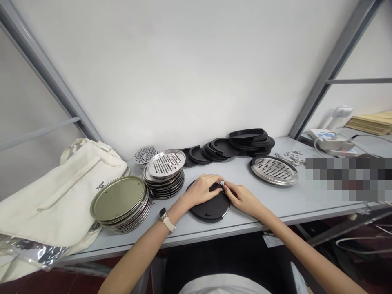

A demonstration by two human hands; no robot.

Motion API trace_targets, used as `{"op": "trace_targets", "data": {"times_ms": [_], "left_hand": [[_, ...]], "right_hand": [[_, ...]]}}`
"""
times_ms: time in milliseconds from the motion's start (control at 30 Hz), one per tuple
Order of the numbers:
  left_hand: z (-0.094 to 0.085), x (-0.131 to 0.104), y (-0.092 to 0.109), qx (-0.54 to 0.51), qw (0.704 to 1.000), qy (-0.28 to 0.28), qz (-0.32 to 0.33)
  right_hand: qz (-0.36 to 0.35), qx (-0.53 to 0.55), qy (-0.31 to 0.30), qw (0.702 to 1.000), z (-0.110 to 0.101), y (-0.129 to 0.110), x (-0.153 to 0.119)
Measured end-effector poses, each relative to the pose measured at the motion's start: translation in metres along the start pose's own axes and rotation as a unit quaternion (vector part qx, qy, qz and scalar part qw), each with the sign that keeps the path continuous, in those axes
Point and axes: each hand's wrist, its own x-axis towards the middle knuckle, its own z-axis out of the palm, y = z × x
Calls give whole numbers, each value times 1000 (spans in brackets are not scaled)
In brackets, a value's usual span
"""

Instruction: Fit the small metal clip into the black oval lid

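Black disc (211, 208) lies on a grey table (239, 173), white wall (196, 69) behind.

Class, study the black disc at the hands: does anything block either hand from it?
Nothing visible: the left hand lies over the black disc, and the right hand is at its edge, by a small metal piece. The grater stack stands aside, leftward.

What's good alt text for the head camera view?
A person's left hand and right hand meet at a small shiny piece by the edge of a black disc on a grey table. Farther back lie more black discs; to the left are a stack topped by a grater plate, an olive-topped stack and a cream bag.
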Motion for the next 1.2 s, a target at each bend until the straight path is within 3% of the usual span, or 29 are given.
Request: {"op": "trace_targets", "data": {"times_ms": [833, 1200], "left_hand": [[0, 0, -1, 11, 1000, -9, 1], [-1, 0, 0, 11, 1000, -12, 1]], "right_hand": [[6, -21, 7, 1000, 1, 0, -1], [10, 19, 4, 1000, 1, -1, 0]]}}
